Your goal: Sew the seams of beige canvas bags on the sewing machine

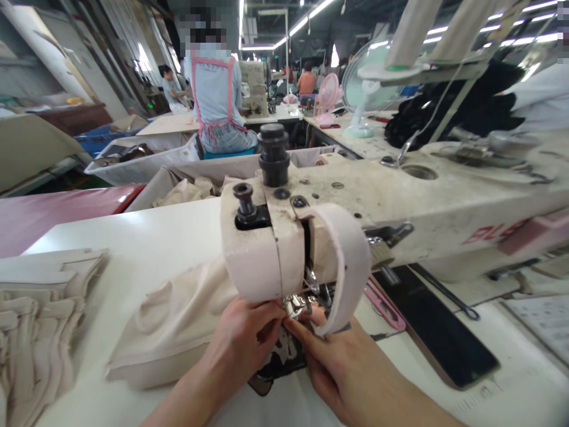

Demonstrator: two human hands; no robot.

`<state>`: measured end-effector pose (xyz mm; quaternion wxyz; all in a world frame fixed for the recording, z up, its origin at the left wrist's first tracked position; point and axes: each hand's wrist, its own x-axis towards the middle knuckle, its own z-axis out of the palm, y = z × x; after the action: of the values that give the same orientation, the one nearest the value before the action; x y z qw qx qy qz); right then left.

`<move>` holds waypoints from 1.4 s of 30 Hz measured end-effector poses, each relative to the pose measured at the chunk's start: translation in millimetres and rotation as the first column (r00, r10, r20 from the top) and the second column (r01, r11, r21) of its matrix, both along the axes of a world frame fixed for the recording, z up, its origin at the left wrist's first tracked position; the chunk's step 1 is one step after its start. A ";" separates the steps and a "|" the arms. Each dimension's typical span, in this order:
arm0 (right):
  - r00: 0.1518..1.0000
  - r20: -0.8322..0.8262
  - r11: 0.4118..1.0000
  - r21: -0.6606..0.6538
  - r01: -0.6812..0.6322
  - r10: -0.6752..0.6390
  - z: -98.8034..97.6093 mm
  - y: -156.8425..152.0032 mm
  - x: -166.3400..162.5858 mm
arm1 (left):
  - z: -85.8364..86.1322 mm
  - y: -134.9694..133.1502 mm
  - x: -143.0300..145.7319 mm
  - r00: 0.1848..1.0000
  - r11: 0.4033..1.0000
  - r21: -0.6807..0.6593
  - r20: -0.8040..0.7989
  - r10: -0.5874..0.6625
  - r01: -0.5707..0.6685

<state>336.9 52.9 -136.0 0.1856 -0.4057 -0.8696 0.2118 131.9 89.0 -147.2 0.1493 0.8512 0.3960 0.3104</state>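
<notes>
Left hand: fingers curled, tips bunched at the foot; what is pinched cannot be told.
Right hand: index and thumb stretched out, tips met with the left fingertips just under the foot; grip cannot be told.
Fabric: cream, rumpled, laid just left of the left fingers, touched by that hand.
Dark piece: seen under both sets of fingertips.
Machine head: directly above the fingers.
Stack: cut pieces, well left of the fingers.
Phone: right of the right fingers, apart.
</notes>
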 end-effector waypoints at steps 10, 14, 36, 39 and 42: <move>1.000 -0.010 1.000 -0.001 0.015 -0.015 -4.5 -0.2 -0.8 | -1.5 2.6 1.7 0.999 1.000 0.019 -0.035 -0.003 0.004; 1.000 -0.011 0.999 -0.027 0.027 -0.027 -3.3 -0.1 -1.1 | 6.8 2.4 3.9 0.995 1.000 0.010 -0.102 0.006 -0.005; 0.991 0.103 0.989 0.129 0.076 -0.090 3.5 3.9 1.1 | 0.8 -0.8 3.8 0.999 0.998 0.042 -0.028 0.040 -0.039; 0.989 0.119 0.985 0.156 0.070 -0.089 3.4 5.9 0.8 | 2.4 -0.8 4.1 0.998 0.998 0.016 -0.012 0.054 -0.054; 0.991 0.099 0.982 0.176 0.068 -0.087 0.4 6.5 0.9 | 1.5 -0.7 5.0 0.996 0.996 -0.001 -0.014 0.086 -0.086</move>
<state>337.8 59.4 -135.6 0.1815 -0.4324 -0.8768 0.1066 136.8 88.2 -145.7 0.1338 0.8353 0.4336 0.3104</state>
